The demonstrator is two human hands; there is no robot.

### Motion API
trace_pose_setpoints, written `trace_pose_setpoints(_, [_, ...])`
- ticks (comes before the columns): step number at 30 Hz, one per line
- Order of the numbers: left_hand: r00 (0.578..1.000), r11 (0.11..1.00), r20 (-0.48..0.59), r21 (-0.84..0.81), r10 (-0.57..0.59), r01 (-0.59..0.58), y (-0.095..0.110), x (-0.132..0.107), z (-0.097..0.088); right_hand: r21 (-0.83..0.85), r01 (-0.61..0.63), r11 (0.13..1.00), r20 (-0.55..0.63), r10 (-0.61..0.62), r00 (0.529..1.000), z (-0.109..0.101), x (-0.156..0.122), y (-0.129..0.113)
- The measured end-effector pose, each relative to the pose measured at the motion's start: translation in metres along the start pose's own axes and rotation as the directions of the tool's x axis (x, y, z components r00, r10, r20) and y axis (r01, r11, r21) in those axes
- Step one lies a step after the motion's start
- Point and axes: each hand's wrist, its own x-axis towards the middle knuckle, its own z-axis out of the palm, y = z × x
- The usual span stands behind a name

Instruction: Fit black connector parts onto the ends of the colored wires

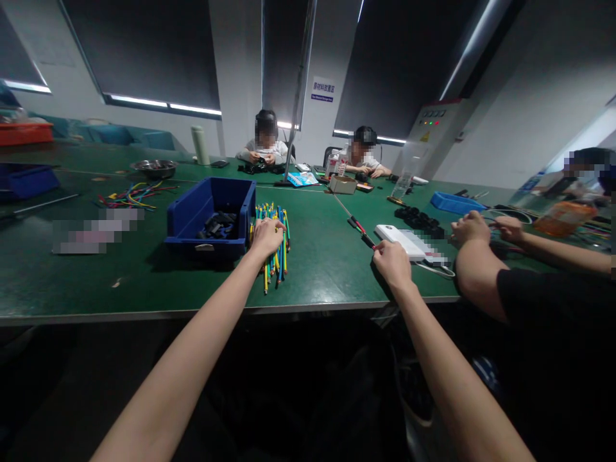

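Note:
My left hand rests on a pile of several short yellow, blue and green wires lying on the green table, its fingers curled over them. My right hand is closed in a pinch on the end of a thin black and red cable piece that runs away across the table. A blue plastic bin holding dark parts stands just left of the wire pile.
A white box lies right of my right hand. A co-worker's arms work at the right edge beside black parts. Loose coloured wires, a metal bowl and more bins lie further off. Two people sit at the far side.

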Motion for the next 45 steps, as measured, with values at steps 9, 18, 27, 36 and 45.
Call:
trace_pose_setpoints(9, [1.0,0.999,-0.019,-0.048,-0.011,0.011,0.0048,-0.0013,-0.0037,0.052,-0.055,0.997,0.0,0.056,0.998,0.0022,0.0029,0.0028])
trace_pose_setpoints(18, [1.0,0.998,-0.024,-0.062,0.004,-0.006,0.0056,-0.0013,-0.005,0.075,-0.034,0.997,-0.013,0.035,0.999,0.0052,0.0043,0.0054])
trace_pose_setpoints(27, [1.0,0.999,-0.005,-0.051,-0.001,0.001,0.0053,-0.0016,-0.0055,0.07,0.051,0.996,-0.012,-0.05,0.999,0.0059,0.005,0.0063])
trace_pose_setpoints(36, [1.0,0.999,0.006,-0.054,-0.008,0.008,0.0072,-0.0024,-0.007,0.097,0.096,0.991,-0.01,-0.095,0.995,0.0072,0.0073,0.0036])
trace_pose_setpoints(45, [1.0,0.999,0.008,-0.044,0.001,-0.001,0.0053,-0.0015,-0.0049,0.073,0.145,0.987,-0.025,-0.143,0.989,0.0075,0.0056,0.0046])
